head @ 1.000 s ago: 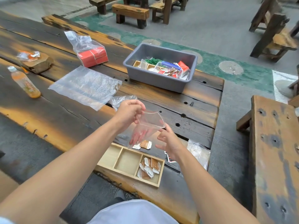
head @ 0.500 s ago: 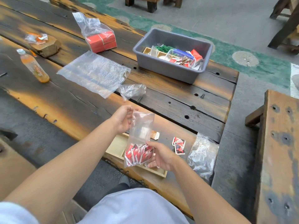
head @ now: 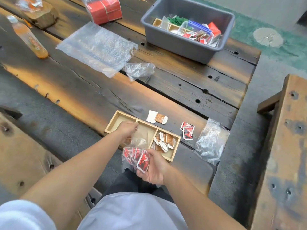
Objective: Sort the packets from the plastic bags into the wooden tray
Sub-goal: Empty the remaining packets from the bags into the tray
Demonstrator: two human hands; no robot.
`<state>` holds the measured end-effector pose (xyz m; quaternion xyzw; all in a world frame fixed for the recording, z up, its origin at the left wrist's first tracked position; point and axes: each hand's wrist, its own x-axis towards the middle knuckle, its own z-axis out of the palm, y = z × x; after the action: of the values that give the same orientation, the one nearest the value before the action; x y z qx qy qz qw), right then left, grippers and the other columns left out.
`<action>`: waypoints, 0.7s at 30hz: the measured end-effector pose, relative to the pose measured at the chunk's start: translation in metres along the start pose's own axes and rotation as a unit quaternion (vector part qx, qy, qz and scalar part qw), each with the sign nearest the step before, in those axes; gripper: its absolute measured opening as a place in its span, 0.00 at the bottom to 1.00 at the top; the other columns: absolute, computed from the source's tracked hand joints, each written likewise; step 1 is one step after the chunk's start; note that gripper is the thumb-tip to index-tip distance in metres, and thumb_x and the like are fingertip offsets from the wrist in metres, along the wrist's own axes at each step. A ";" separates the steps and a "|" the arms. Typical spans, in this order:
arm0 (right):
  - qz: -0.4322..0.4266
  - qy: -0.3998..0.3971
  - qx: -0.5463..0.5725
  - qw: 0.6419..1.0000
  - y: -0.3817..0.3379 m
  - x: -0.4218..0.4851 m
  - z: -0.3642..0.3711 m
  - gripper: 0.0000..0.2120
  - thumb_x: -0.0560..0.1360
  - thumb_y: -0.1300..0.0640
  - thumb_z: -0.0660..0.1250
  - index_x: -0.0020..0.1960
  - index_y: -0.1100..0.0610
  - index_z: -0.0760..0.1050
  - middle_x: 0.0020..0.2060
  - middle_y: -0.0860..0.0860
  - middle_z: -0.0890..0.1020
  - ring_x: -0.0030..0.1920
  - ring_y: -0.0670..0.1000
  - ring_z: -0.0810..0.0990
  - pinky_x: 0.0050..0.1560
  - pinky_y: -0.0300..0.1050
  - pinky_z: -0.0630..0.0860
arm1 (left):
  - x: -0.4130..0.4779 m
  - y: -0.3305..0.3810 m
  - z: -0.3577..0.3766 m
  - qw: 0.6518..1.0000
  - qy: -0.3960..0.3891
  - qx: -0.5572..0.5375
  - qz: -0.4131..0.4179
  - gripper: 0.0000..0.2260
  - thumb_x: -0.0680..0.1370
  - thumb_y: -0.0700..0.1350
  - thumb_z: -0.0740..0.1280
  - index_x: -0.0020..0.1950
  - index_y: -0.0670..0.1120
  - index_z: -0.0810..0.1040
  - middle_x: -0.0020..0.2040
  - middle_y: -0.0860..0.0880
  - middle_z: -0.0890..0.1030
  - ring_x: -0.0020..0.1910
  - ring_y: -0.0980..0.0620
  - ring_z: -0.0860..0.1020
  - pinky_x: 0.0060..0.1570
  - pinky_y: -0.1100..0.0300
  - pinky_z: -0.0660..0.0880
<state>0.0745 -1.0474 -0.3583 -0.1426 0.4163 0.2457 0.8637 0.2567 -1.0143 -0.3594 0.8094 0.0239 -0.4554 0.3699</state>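
A wooden tray (head: 116,117) with three compartments lies at the table's near edge. Its right compartment holds several brown and white packets (head: 165,141). My left hand (head: 127,129) pinches the top of a small clear plastic bag (head: 138,141) above the middle compartment. My right hand (head: 153,168) grips the bag's bottom with the red packets (head: 137,157) bunched inside it. Two loose red packets (head: 187,131) and a brown and white pair (head: 157,117) lie on the table behind the tray.
A crumpled clear bag (head: 210,141) lies right of the tray, another (head: 138,70) and a flat one (head: 98,47) further back. A grey tub (head: 182,44) of packets, a bag of red boxes (head: 104,9), an orange bottle (head: 30,39), a wood block (head: 40,15) and a bench (head: 282,146) are around.
The view has tilted down and closer. Both hands have lowered the bag of red packets toward the tray, and my right hand now grips the packets from below.
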 end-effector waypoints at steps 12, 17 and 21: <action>0.002 0.106 0.150 0.983 -0.027 0.021 0.023 0.24 0.78 0.39 0.58 0.38 0.59 0.68 0.24 0.51 0.67 0.18 0.45 0.60 0.15 0.33 0.55 | 0.037 0.007 -0.001 0.997 -0.010 0.072 0.001 0.10 0.77 0.45 0.68 0.37 0.46 0.75 0.38 0.45 0.79 0.33 0.50 0.73 0.36 0.61 0.73; -0.026 0.121 0.181 0.976 -0.036 0.027 0.035 0.28 0.74 0.33 0.66 0.53 0.58 0.70 0.22 0.46 0.58 0.15 0.44 0.56 0.12 0.36 0.54 | 0.040 0.010 -0.004 0.995 -0.053 0.081 -0.004 0.04 0.76 0.42 0.68 0.43 0.48 0.74 0.45 0.43 0.82 0.42 0.45 0.82 0.40 0.51 0.83; -0.045 0.122 0.173 0.976 -0.044 0.013 0.049 0.27 0.75 0.36 0.66 0.51 0.60 0.67 0.21 0.47 0.57 0.15 0.44 0.56 0.12 0.36 0.54 | 0.037 0.014 -0.007 0.995 -0.081 0.056 -0.002 0.02 0.77 0.40 0.67 0.47 0.46 0.75 0.48 0.44 0.81 0.46 0.44 0.82 0.33 0.57 0.79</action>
<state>0.1370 -1.0579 -0.3369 -0.0388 0.5481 0.1116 0.8280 0.2885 -1.0306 -0.3770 0.7894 -0.0296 -0.5208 0.3236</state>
